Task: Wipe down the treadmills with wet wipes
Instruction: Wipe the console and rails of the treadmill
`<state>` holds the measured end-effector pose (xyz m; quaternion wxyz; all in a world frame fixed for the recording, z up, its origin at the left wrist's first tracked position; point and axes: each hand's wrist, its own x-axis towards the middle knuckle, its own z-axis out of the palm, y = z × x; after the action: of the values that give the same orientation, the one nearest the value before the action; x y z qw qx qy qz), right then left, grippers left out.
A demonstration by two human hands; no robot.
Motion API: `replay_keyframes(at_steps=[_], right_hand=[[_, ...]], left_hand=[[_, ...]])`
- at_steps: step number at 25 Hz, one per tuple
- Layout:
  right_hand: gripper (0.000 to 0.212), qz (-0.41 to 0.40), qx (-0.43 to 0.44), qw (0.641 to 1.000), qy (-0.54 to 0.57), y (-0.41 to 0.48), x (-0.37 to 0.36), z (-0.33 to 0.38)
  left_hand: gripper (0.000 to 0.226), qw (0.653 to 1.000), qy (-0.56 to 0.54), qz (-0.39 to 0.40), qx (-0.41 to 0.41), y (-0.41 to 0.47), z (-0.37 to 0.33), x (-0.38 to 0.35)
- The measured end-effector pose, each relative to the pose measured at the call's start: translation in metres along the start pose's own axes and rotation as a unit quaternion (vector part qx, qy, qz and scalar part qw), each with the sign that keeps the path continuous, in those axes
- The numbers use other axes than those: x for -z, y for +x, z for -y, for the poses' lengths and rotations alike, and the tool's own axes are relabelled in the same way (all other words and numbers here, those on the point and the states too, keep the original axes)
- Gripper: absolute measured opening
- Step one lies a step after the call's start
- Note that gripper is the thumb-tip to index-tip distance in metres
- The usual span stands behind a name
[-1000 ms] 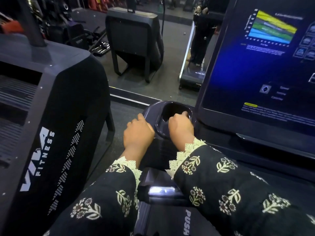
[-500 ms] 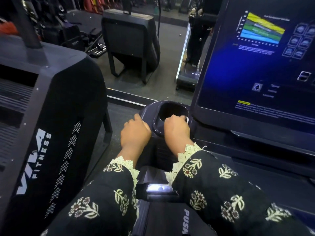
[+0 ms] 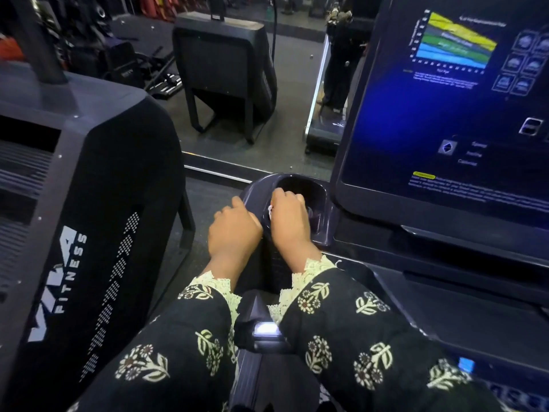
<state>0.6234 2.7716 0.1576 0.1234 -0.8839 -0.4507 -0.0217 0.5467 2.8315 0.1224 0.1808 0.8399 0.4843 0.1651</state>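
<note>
White wet wipe (image 3: 270,210) bunched under curled right hand (image 3: 289,215) fingers, scrubbing dark plastic cup holder (image 3: 323,200); left hand (image 3: 234,230) fingers hooked over outer rim, likely bracing.

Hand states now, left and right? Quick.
Left hand: fingers curled over the dark plastic cup-holder rim; grip cannot be told.
Right hand: closed on a white wet wipe inside it.

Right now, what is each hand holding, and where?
The right hand holds a wipe, bunched in its grip in the cup holder. The left hand rests on the console; its grip is hidden.
</note>
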Motion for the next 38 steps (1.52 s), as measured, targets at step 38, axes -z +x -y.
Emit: replay_keyframes(at_steps=[38], right_hand=[[0.04,0.25,-0.222,0.926,0.174,0.081,-0.028,-0.04]], left_hand=[[0.028,1.0,-0.002,0.01,0.008,0.004,-0.002,0.001]])
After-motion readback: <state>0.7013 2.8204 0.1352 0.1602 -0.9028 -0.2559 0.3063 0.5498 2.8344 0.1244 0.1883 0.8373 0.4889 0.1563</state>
